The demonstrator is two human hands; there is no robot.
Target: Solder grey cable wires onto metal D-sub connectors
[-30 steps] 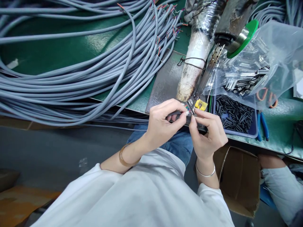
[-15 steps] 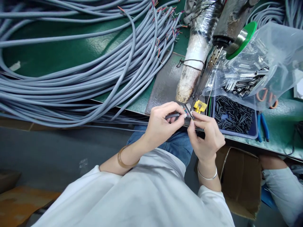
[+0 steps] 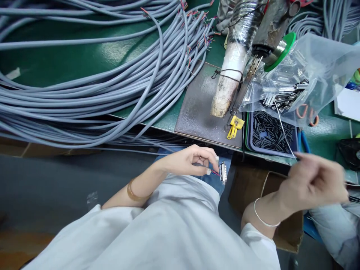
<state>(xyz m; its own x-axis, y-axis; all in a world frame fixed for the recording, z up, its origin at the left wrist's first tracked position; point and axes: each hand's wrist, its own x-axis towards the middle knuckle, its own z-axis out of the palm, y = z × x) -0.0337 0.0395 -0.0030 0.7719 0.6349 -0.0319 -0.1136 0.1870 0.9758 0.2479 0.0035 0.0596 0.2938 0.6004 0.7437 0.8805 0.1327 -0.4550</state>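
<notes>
Above your lap, your left hand [image 3: 194,161] is pinching a cable [image 3: 200,164], connector [image 3: 223,172] already on; right hand [image 3: 315,183] blurred, grip I cannot tell.

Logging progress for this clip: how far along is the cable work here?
Done: a connector sits on the cable end pinched by the left hand. In hand: the right hand, blurred, is off by the parts tray, grip unclear. Left: many grey cables show bare ends.
</notes>
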